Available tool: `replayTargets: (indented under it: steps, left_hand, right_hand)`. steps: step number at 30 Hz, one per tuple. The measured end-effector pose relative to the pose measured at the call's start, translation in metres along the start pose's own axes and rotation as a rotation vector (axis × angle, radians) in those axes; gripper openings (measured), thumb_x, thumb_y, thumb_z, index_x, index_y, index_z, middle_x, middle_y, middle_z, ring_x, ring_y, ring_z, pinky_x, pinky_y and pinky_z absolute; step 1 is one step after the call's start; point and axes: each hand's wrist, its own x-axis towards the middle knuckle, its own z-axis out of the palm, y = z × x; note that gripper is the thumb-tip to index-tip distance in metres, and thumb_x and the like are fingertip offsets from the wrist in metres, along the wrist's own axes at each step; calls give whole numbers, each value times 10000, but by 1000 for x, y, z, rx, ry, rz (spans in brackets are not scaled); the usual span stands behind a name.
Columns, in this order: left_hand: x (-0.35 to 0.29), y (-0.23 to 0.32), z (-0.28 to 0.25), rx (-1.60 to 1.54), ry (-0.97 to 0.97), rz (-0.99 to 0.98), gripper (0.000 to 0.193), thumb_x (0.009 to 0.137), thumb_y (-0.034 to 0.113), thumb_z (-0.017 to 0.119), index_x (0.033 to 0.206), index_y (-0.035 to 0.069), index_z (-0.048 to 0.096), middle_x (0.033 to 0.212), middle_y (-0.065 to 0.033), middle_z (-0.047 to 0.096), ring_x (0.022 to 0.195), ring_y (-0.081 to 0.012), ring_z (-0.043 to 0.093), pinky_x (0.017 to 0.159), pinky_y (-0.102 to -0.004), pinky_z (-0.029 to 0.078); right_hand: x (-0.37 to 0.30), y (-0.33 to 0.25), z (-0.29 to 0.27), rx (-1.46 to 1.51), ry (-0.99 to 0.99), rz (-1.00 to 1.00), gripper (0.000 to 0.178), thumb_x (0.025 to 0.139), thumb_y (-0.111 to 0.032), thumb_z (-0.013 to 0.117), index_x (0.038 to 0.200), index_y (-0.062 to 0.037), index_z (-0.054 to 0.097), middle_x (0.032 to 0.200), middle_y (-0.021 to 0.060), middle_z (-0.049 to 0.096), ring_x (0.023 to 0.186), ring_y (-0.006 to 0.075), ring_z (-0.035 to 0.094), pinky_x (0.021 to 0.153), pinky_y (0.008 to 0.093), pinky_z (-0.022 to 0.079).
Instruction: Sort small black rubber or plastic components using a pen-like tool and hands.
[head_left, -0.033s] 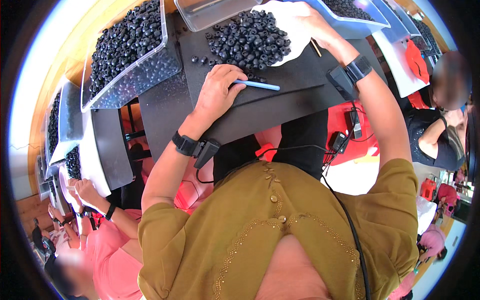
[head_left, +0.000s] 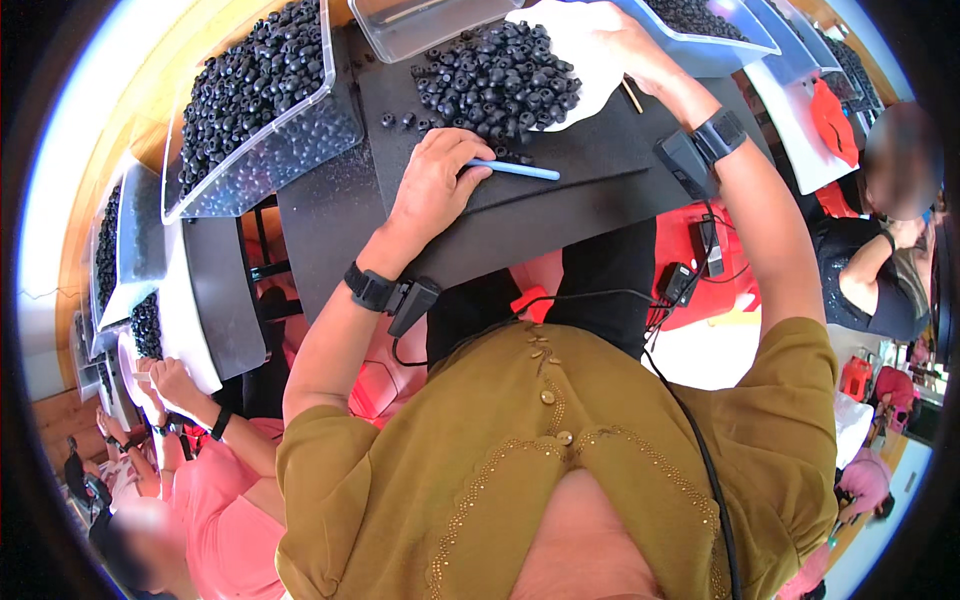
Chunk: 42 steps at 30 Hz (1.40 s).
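My left hand [head_left: 436,180] is closed around a slim light-blue stick-shaped tool [head_left: 515,170], which points right over the dark board. Beyond its fingers lies a heap of small, round black pieces [head_left: 495,80], olive-like, some with a hole in the end. My right hand [head_left: 632,48] grips a smooth white dish-like thing [head_left: 585,85] at the heap's right side; its fingertips are partly lost against the white. A few black pieces [head_left: 398,119] lie loose left of the heap. Both wrists wear black straps with small boxes.
A clear tub [head_left: 250,185] full of black pieces stands left; another clear tub [head_left: 435,28] is at the back. A blue-tinted tub [head_left: 700,55] is at back right. A thin wooden stick [head_left: 633,95] lies near my right hand. Cables [head_left: 660,310] hang below. Other people work on both sides.
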Motion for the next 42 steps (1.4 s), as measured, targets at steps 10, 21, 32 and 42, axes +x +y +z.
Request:
replayTargets:
  steps: [10, 21, 32, 42]
  left_hand:
    - [-1, -2, 0, 12, 1, 3, 170, 755, 59, 703, 916, 47, 650, 983, -97, 636, 983, -281, 575, 888, -372, 450]
    - [0, 2, 0, -24, 49, -6, 157, 727, 45, 712, 871, 41, 651, 928, -83, 636, 945, -284, 574, 858, -377, 457]
    - [-3, 4, -2, 1, 44, -102, 150, 759, 48, 698, 901, 36, 649, 910, -108, 627, 905, -287, 595, 807, -354, 470]
    - [-1, 5, -5, 99, 47, -75, 112, 753, 49, 698, 850, 32, 645, 838, -106, 604, 841, -290, 575, 774, -367, 454]
  right_hand:
    - [6, -20, -7, -313, 290, 123, 322, 850, -70, 536, 1159, 16, 514, 1026, 171, 618, 961, 254, 601, 841, 369, 481]
    - [-7, -68, -12, -965, 403, -213, 377, 847, -92, 509, 1206, -34, 410, 898, 277, 617, 875, 456, 593, 741, 537, 464]
    - [-43, -105, -8, -968, 643, -411, 357, 885, -68, 490, 1237, -43, 437, 954, 275, 613, 934, 412, 607, 765, 459, 485]
    - [-191, -12, -67, 443, 1292, -443, 413, 853, 20, 516, 1255, -2, 422, 1079, 126, 590, 938, 230, 631, 776, 341, 538]
